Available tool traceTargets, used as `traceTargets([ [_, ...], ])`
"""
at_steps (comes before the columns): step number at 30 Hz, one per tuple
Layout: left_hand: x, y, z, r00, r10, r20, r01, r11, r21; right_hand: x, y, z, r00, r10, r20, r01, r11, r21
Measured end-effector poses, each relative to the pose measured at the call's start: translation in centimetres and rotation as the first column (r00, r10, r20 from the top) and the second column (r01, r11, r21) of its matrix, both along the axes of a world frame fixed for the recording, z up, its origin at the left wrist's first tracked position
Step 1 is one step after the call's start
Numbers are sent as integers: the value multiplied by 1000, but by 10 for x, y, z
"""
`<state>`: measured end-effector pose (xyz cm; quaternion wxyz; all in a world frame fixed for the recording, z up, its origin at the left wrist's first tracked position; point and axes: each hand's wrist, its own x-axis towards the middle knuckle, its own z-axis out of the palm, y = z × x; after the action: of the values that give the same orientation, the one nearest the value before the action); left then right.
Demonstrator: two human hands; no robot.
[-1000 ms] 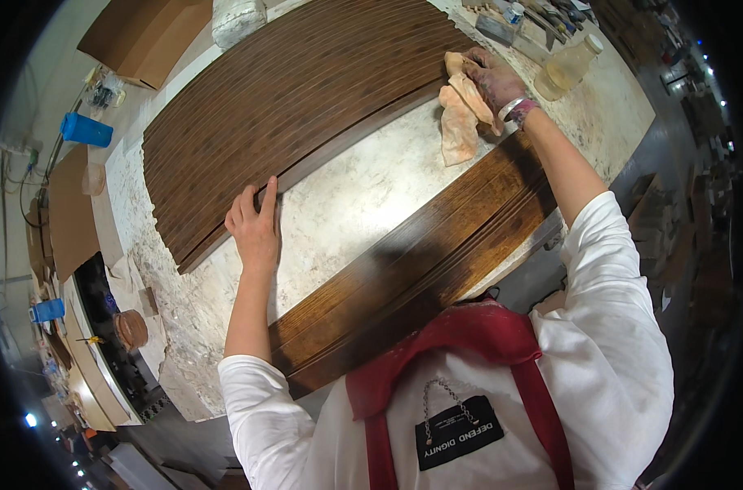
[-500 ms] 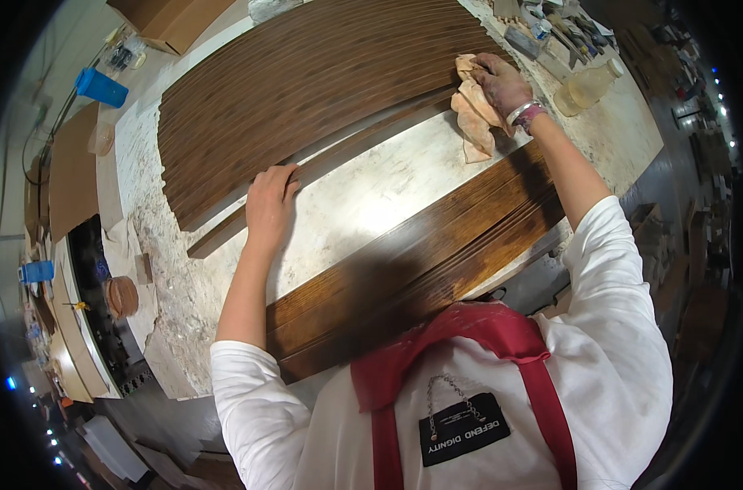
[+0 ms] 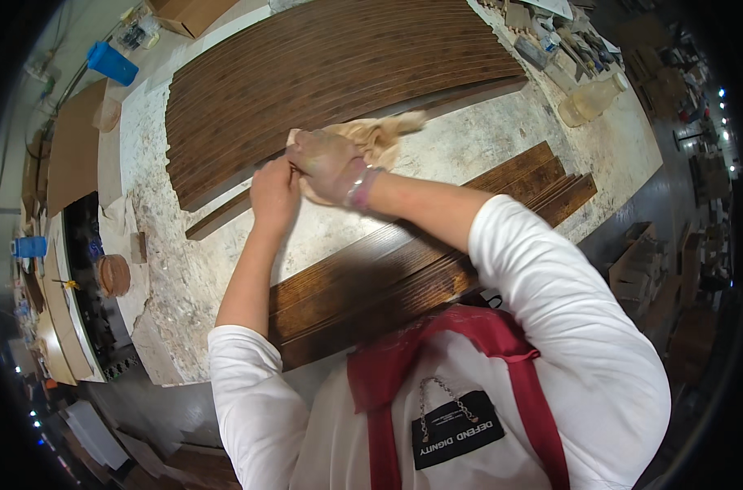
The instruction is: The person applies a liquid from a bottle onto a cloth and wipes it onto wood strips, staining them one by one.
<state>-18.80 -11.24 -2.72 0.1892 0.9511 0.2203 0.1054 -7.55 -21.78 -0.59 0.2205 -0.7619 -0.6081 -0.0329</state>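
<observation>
My left hand (image 3: 275, 193) grips a narrow dark-brown wood strip (image 3: 220, 219) near its left part, the fingertips curled over it. Right beside it, my right hand (image 3: 331, 167) is closed on a tan cloth (image 3: 377, 137), pressed along the same strip. The cloth's loose end trails to the right, and the fingers on it are partly hidden and slightly blurred. Just beyond the strip lies a wide row of dark-brown wood strips (image 3: 331, 69), side by side. Closer to my body, glossy stained moulding boards (image 3: 355, 273) lie across the table's near edge, partly under my right forearm.
The pale, stained worktable (image 3: 155, 269) carries a bottle of yellowish liquid (image 3: 592, 100) and a jumble of small tools (image 3: 551, 45) at the far right. A blue cup (image 3: 113, 64) and a cardboard box (image 3: 190, 15) stand at the far left. A round brown object (image 3: 113, 275) sits at the left edge.
My right hand has slid the cloth leftward from the strip's right end to beside my left hand. My left hand stays on the strip, about where it was.
</observation>
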Motion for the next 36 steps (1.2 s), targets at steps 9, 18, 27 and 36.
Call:
traceTargets([
  [9,-10,5,3,983,-64,175,71,997,-35,175,-131,-20,416,-11,-909,441,877,191],
  [18,-14,4,7,989,-110,102,112,994,-7,38,-36,-4,991,102,-89,-98,994,48],
  [27,-9,-2,12,997,-69,41,70,997,-32,290,-245,-20,632,-737,-239,735,668,-113],
  [36,-118,67,27,997,6,-79,12,976,218,255,-215,42,599,-18,-800,377,888,262],
])
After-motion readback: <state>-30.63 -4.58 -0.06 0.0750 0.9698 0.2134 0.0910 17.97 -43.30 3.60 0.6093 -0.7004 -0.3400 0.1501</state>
